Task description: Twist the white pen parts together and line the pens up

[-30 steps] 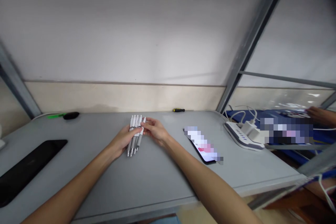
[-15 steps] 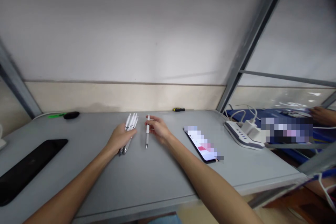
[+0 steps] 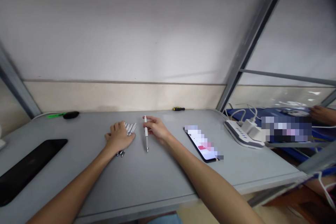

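Near the middle of the grey desk [image 3: 157,178], my left hand [image 3: 118,139] rests over a bunch of white and silver pens [image 3: 131,128]. Its fingers are spread over them and the thumb points right; the pens' middles are hidden under the palm. Their upper ends fan out past the hand, and the metal tips show below it. A single white pen with a grey grip [image 3: 146,133] is pinched near its top by my right hand [image 3: 155,128], tip pointing down toward me. A small gap separates the two hands.
To the right lies a lit phone [image 3: 202,144], its screen blurred. Beyond it sits a white power strip [image 3: 243,134] with plugs. A screwdriver [image 3: 179,109] lies by the wall. On the left are a black slab [image 3: 33,169] and a black mouse-like object [image 3: 71,115]. Another person's hand [image 3: 320,114] is far right.
My left hand has gone from gripping the bunch to lying over it with fingers spread, and the pens sit lower. The pen in my right hand has shifted slightly left and its tilt has changed.
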A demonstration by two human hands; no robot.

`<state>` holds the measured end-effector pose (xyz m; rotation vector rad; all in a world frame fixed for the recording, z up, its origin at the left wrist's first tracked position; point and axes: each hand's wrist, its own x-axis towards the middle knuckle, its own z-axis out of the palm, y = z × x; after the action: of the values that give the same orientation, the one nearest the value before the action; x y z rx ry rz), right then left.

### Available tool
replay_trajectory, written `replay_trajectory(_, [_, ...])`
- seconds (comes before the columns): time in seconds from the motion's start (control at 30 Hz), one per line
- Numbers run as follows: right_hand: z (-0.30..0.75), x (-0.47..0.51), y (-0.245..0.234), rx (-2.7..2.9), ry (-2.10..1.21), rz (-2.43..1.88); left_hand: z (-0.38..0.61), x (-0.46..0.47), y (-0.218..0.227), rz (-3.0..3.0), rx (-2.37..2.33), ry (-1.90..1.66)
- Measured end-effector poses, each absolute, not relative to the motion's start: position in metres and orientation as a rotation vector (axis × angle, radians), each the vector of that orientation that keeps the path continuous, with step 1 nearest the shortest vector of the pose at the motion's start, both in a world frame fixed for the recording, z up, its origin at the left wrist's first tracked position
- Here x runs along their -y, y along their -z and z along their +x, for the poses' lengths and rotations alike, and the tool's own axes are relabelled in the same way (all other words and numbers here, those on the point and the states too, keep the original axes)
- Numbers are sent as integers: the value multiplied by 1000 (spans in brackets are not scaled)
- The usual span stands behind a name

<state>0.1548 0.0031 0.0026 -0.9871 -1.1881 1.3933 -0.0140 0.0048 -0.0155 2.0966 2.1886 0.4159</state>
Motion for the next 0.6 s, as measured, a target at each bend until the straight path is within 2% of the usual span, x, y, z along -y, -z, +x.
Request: replay_trajectory(0.6, [154,-5,3,1335,-1347,-1050,-22,-5,9,2145,-2148,-193])
